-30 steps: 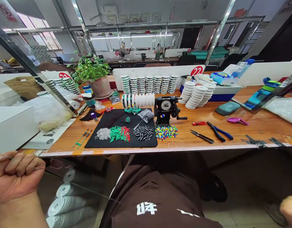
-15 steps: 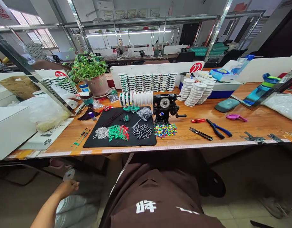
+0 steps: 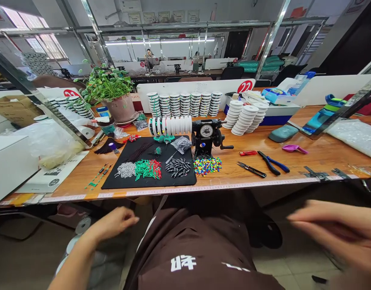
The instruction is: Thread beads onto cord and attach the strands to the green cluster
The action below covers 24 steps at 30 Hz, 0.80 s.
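My left hand (image 3: 114, 223) is below the table's front edge, fingers curled in, with nothing visible in it. Off to the right, my right hand (image 3: 336, 227) hangs below the edge too, smeared by motion; its fingers point left and I cannot see anything held. Neither touches the table. On a black mat (image 3: 149, 183) lie silver beads (image 3: 126, 170), green and red tubes (image 3: 147, 169) and dark grey pieces (image 3: 178, 167). Colourful beads (image 3: 207, 166) sit beside the mat. Behind them a black hand-cranked winder (image 3: 206, 135) carries a row of white spools (image 3: 176, 125).
Tweezers (image 3: 251, 169), blue-handled pliers (image 3: 273, 163), a red tool (image 3: 247, 153) and a pink scoop (image 3: 294, 149) lie at right. White spool stacks (image 3: 245, 117) stand behind. At left are a potted plant (image 3: 120, 108), a metal post (image 3: 60, 117) and a white box (image 3: 10, 165).
My left hand has risen and moved right, nearer the table edge. My right hand has come into view from the right. The view has shifted slightly; things on the table look unmoved.
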Motion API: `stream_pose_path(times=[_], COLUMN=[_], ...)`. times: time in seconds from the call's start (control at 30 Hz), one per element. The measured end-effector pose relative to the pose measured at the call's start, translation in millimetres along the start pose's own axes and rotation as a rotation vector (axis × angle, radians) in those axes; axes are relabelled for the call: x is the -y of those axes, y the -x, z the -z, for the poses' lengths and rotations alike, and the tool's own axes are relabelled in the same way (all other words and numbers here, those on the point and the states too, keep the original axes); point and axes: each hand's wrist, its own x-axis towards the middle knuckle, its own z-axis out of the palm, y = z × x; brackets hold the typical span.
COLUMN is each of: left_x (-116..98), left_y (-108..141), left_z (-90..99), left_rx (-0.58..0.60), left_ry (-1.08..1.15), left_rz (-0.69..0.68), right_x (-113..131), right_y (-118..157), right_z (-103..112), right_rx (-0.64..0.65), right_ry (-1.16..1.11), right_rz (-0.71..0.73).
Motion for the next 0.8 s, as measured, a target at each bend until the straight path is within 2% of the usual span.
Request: stream_pose_path(times=[0.07,0.13,0.17,0.23,0.3,0.37,0.47,0.53,0.57,0.67,0.8], left_x=[-47.4,-96.7,-118.0,-147.1,-155.1,-144.5,-109.5,-83.9,-72.5,-46.3,-19.6], left_y=[4.0,15.1,20.1,24.7,20.8,10.9,-6.9,-16.2,-19.3,-21.1,-7.1], left_z=[8.8,5.8,-0.2,-16.3,-29.2,-31.4,-16.4,-3.6,1.3,7.7,5.4], left_rx=[0.032,-0.013,-0.019,0.015,0.018,-0.057,-0.269,-0.387,-0.410,-0.398,-0.279], left_ry=[0.098,0.232,0.249,0.254,0.240,0.270,0.396,0.430,0.410,0.259,0.047], left_rz=[-0.200,-0.397,-0.475,-0.504,-0.484,-0.447,-0.345,-0.247,-0.203,-0.124,-0.061], right_x=[13.0,23.9,27.8,31.2,28.1,18.7,-3.9,-21.8,-30.6,-53.5,-69.2], right_y=[-10.8,-21.8,-25.5,-29.5,-31.2,-33.0,-33.4,-29.2,-25.5,-12.0,-6.1], right_z=[-40.0,-82.7,-100.9,-124.4,-127.9,-114.0,-75.2,-47.7,-35.5,-9.3,3.7], right_rx=[0.227,0.387,0.399,0.359,0.335,0.388,0.472,0.408,0.345,0.130,-0.061], right_ry=[-0.019,-0.020,-0.019,-0.019,-0.042,-0.086,-0.142,-0.159,-0.170,-0.200,-0.087], right_rz=[0.143,0.277,0.328,0.383,0.339,0.202,0.000,-0.066,-0.089,-0.178,-0.301])
